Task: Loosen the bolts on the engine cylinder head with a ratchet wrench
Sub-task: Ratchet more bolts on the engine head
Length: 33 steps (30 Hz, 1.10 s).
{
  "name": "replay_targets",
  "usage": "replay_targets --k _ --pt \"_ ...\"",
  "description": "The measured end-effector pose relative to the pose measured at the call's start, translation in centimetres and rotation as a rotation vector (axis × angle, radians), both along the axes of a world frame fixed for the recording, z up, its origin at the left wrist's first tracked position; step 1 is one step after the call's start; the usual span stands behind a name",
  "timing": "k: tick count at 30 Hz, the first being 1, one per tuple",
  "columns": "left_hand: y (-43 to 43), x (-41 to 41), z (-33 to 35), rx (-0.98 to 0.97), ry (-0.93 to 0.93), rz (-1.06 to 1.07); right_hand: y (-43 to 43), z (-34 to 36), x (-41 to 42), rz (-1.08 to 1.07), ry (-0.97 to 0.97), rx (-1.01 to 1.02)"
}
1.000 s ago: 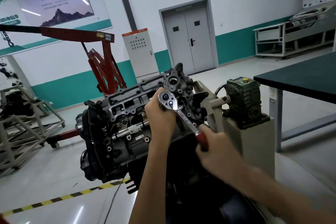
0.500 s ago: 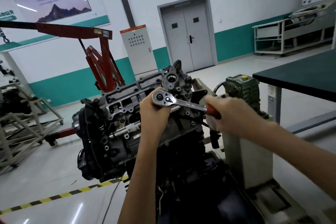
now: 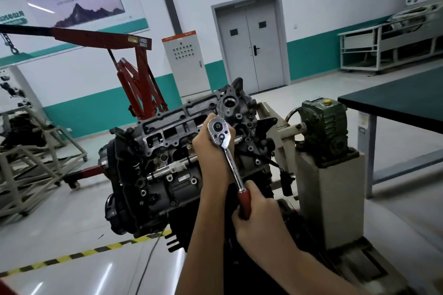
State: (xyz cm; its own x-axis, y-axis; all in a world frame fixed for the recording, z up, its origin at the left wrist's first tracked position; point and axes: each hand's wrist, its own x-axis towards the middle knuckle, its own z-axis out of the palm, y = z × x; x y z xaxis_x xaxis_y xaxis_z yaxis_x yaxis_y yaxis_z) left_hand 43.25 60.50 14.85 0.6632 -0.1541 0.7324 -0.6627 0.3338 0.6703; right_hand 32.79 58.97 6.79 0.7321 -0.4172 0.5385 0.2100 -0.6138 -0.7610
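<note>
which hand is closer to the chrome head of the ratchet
Left. The left hand is wrapped round the ratchet head from behind and touches it. The right hand is at the wrench's opposite end, lower down, gripping the red handle.

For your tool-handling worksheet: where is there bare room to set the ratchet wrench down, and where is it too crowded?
Free: the dark tabletop right of the green gearbox shows bare; so does the floor between the striped tape and the engine. Crowded: the cylinder head, where the left hand steadies the ratchet wrench and the right hand holds its red grip.
</note>
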Motion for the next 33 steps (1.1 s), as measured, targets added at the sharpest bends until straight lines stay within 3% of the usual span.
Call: replay_targets --k 4,8,10,13,18,20,23,26,30,33 --pt "1.1 0.5 0.4 0.175 -0.112 0.046 -6.1 2.2 -1.4 -0.025 0.085 -0.315" --pt "1.3 0.5 0.8 0.203 -0.187 0.060 -12.2 7.3 -1.5 -0.156 0.142 -0.740" --pt "1.4 0.8 0.7 0.202 -0.175 0.057 -12.9 8.9 -1.1 -0.195 0.134 -0.812" --pt "1.4 0.7 0.2 0.158 -0.158 0.102 -11.4 6.9 -1.2 -0.152 0.159 -0.676" --pt "-0.1 -0.5 0.4 0.012 -0.073 0.157 -1.5 1.1 -0.9 -0.025 0.054 -0.046" --pt "0.4 -0.4 0.5 -0.022 -0.039 0.102 1.1 0.2 0.3 0.010 0.034 0.021" --pt "1.6 0.4 0.7 0.116 -0.032 0.076 0.6 0.5 0.2 0.004 0.007 -0.015" --pt "2.0 0.6 1.0 0.205 -0.063 0.070 -3.3 1.6 -0.8 -0.013 0.084 -0.225" --pt "2.6 1.0 1.2 0.286 -0.124 0.058 -10.4 6.2 -1.3 -0.066 0.175 -0.670" --pt "3.0 1.2 1.7 0.304 -0.133 -0.010 -13.1 10.1 -0.8 -0.160 0.144 -0.901"
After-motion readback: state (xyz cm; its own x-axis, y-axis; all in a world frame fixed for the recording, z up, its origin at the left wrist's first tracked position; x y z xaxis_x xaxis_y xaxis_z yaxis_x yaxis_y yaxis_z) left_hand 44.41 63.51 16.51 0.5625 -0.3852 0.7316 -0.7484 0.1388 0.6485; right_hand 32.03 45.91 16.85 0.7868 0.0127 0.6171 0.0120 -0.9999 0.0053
